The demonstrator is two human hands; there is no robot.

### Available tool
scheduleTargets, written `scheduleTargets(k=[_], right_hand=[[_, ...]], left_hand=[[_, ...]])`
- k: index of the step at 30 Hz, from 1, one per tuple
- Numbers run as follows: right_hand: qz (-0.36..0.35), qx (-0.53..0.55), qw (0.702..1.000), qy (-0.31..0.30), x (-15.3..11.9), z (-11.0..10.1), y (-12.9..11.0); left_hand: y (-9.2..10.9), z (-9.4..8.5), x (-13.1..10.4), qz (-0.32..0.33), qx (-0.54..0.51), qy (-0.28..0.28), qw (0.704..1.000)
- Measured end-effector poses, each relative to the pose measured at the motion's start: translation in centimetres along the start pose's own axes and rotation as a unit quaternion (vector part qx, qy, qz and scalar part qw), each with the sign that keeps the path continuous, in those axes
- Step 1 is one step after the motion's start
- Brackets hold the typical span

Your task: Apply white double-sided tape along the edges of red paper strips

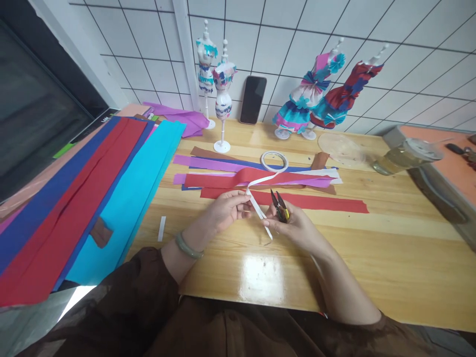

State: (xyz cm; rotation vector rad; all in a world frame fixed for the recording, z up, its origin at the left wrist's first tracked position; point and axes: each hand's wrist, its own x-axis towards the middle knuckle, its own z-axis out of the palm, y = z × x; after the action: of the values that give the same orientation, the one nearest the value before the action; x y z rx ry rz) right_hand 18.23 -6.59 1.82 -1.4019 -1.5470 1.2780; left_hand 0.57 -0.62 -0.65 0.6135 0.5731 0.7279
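Both hands [231, 210] [292, 225] at white tape [257, 206]; scissors [281, 204], handles [286, 214] mostly hidden.

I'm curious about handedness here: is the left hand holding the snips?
No, the snips are in the right hand, while the left hand pinches the white tape.

Wooden table [372, 238], pale, glossy. Bears: two partly covered miniature dress forms [223, 89], standing; two gowned miniature dress forms [307, 94], standing; smartphone [253, 100], upright between the pairs; layered crepe-paper strips [305, 173], several colours; tape roll [263, 160], overlapping strips; white slip [161, 228]; lidded glass cup [403, 156]; stacked crepe-paper sheets [85, 198], left.
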Motion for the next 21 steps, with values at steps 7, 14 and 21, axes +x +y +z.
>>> scheduleTargets(k=[7,14,21], right_hand=[[-0.026,-0.1,0.994,0.042,0.5,0.2,0.9],[-0.034,-0.08,0.996,0.031,0.3,0.1,0.8],[-0.044,-0.078,0.988,0.124,0.7,-1.2,0.6]], left_hand=[[-0.2,0.0,0.1,0.009,-0.003,0.047,0.999],[-0.1,0.5,-0.1,0.011,-0.031,0.038,0.999],[0.1,0.4,-0.3,-0.017,-0.01,0.018,1.0]])
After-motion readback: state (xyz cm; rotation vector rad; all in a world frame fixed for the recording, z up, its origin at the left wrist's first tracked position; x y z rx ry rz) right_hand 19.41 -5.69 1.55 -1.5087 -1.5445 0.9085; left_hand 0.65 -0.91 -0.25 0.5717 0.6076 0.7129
